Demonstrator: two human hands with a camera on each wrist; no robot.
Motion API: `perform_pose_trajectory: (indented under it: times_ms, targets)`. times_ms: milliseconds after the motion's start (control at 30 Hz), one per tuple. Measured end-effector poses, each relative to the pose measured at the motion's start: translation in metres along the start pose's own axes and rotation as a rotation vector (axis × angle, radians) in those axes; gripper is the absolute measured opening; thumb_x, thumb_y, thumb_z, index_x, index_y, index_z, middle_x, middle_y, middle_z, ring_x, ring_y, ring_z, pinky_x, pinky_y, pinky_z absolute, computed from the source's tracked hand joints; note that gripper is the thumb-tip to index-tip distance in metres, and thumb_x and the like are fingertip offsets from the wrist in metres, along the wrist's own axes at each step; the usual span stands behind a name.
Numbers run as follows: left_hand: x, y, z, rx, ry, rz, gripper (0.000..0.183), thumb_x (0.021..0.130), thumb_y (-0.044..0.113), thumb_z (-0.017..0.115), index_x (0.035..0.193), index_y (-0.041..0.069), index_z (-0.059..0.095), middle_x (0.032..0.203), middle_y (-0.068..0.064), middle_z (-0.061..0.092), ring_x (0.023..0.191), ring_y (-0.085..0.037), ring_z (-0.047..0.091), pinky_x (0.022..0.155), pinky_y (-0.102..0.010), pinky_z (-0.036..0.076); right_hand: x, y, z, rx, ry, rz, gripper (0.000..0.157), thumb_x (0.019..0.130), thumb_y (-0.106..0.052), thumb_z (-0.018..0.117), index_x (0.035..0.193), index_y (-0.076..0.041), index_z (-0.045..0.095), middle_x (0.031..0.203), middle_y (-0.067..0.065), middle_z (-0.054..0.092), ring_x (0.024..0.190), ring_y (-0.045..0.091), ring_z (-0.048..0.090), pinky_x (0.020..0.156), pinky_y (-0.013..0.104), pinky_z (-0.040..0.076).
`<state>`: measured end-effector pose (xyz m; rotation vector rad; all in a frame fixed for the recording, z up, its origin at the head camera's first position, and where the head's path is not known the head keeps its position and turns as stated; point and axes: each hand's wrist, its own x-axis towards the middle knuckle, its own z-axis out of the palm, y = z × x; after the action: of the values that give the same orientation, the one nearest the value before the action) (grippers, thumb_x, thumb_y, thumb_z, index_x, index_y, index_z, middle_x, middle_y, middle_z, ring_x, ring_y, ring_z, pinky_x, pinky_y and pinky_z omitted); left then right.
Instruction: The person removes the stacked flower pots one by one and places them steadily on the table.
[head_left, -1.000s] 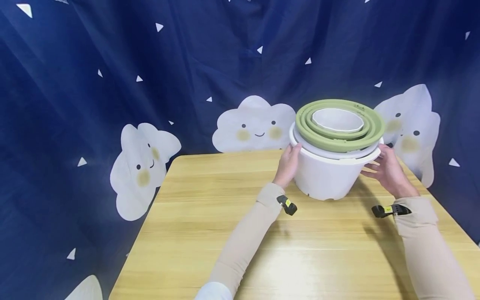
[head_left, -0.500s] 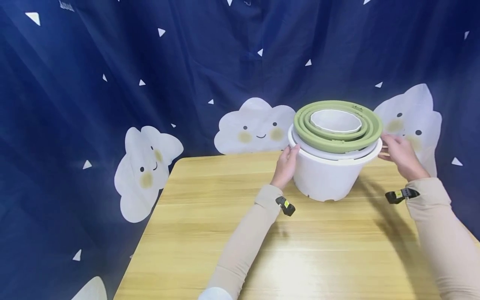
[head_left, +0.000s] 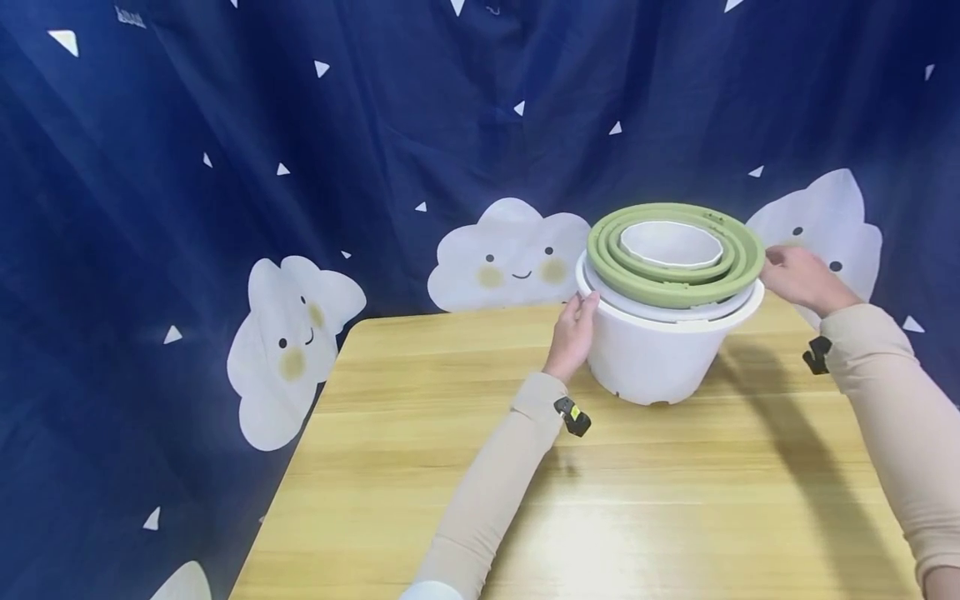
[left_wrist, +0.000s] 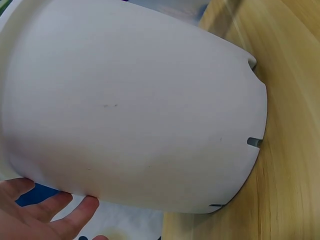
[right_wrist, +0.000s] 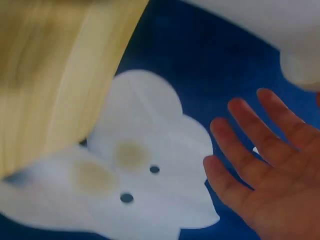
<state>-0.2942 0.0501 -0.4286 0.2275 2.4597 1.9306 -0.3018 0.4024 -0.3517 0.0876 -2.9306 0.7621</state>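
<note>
A large white plastic pot [head_left: 652,367], with small notches around its bottom edge, stands on the table. Nested in its top are another white rim, green round tubs [head_left: 660,292] and a small white bowl [head_left: 671,244] with a faceted edge. My left hand [head_left: 572,335] holds the pot at its left rim; in the left wrist view, its fingertips [left_wrist: 90,202] touch the outer wall. At the right side, my right hand [head_left: 810,279] is raised beside the green rim. Its fingers [right_wrist: 230,142] are spread and extended in the right wrist view, apart from the pot wall; thumb contact is unclear.
The light wooden table [head_left: 420,433] reaches under both arms. A dark blue curtain [head_left: 420,100] with white clouds and triangles hangs just behind and at both sides. Black wrist cameras [head_left: 573,417] sit on both cuffs.
My right hand has left its place under the pot's right rim and moved up and outward, to the height of the green rim. The left hand and the pot hold nearly still.
</note>
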Motion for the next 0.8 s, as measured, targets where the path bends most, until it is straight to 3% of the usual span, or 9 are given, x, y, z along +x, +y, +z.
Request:
perform_pose_trajectory:
  times_ms: [200, 300, 433, 633, 800]
  targets:
    - [-0.001, 0.000, 0.001, 0.016, 0.009, 0.022, 0.064, 0.102, 0.071, 0.031, 0.156, 0.039, 0.042, 0.163, 0.004, 0.046, 0.152, -0.029, 0.043, 0.121, -0.061, 0.035, 0.012, 0.008, -0.007, -0.184, 0.008, -0.048, 0.067, 0.101, -0.050, 0.045, 0.130, 0.009, 0.054, 0.125, 0.040, 0.059, 0.112, 0.059, 0.057, 0.086, 0.072, 0.047]
    - [-0.001, -0.001, 0.001, 0.018, 0.014, 0.029, 0.063, 0.103, 0.069, 0.031, 0.156, 0.037, 0.042, 0.162, 0.004, 0.046, 0.151, -0.029, 0.043, 0.121, -0.060, 0.036, 0.015, 0.011, -0.006, -0.247, 0.024, -0.083, 0.058, 0.100, -0.049, 0.047, 0.119, 0.005, 0.059, 0.112, 0.032, 0.066, 0.099, 0.052, 0.063, 0.073, 0.062, 0.050]
    - [0.000, -0.003, 0.003, 0.027, 0.004, 0.035, 0.064, 0.103, 0.070, 0.030, 0.157, 0.036, 0.042, 0.163, 0.004, 0.045, 0.151, -0.028, 0.043, 0.121, -0.059, 0.036, 0.013, 0.016, -0.005, -0.296, 0.039, -0.112, 0.052, 0.101, -0.050, 0.044, 0.102, 0.000, 0.061, 0.094, 0.019, 0.066, 0.085, 0.040, 0.064, 0.059, 0.049, 0.045]
    - [0.000, -0.005, 0.005, 0.037, 0.009, 0.041, 0.064, 0.103, 0.071, 0.029, 0.157, 0.038, 0.040, 0.164, 0.005, 0.044, 0.151, -0.028, 0.044, 0.121, -0.060, 0.037, 0.015, 0.019, -0.006, -0.351, 0.030, -0.122, 0.057, 0.103, -0.056, 0.039, 0.097, -0.004, 0.060, 0.092, 0.016, 0.066, 0.082, 0.038, 0.064, 0.056, 0.048, 0.043]
    - [-0.002, -0.004, 0.004, 0.036, 0.010, 0.038, 0.064, 0.103, 0.072, 0.028, 0.157, 0.040, 0.039, 0.164, 0.005, 0.044, 0.150, -0.028, 0.045, 0.119, -0.061, 0.038, 0.018, 0.020, -0.006, -0.371, 0.019, -0.132, 0.058, 0.103, -0.056, 0.036, 0.102, -0.003, 0.059, 0.098, 0.020, 0.066, 0.088, 0.042, 0.063, 0.057, 0.050, 0.044]
